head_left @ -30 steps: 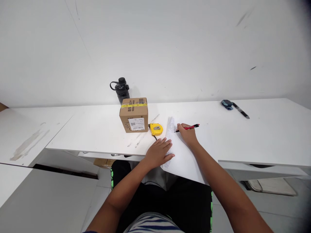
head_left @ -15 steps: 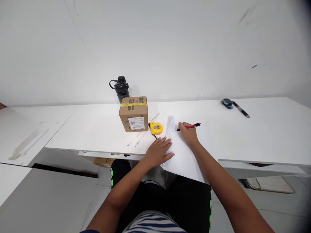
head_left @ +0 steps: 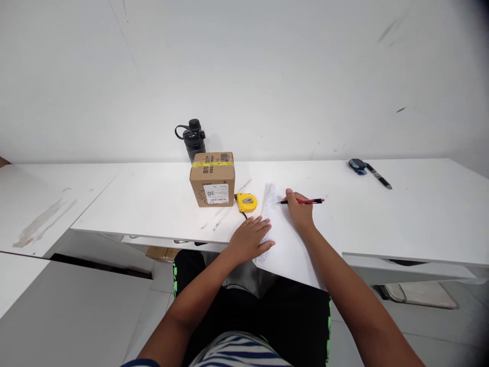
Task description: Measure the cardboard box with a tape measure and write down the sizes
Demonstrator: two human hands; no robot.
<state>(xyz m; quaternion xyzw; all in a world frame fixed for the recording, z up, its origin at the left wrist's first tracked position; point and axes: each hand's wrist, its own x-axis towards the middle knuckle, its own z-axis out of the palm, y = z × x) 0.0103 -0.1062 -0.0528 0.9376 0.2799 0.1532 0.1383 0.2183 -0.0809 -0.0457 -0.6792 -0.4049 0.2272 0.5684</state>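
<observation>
My right hand (head_left: 299,210) is closed around a red and black pen (head_left: 311,201), its tip at the upper part of a white notebook (head_left: 292,255). The notebook's folded left side carries dense handwriting; its right page looks blank. Flat on the written side and the table edge rests my left hand (head_left: 250,239), fingers stretched out. Just beyond those fingers lies a yellow tape measure (head_left: 246,202), close against a taped brown cardboard box (head_left: 213,181) with a white label.
Behind the box stands a black bottle (head_left: 194,138) with a loop strap. Over to the right on the white table (head_left: 412,214) are a small dark blue round object (head_left: 357,164) and a black marker (head_left: 379,177). A white wall rises at the back.
My right hand and the pen have shifted slightly to the right, and the pen lies flatter. My left hand stays in place on the notebook.
</observation>
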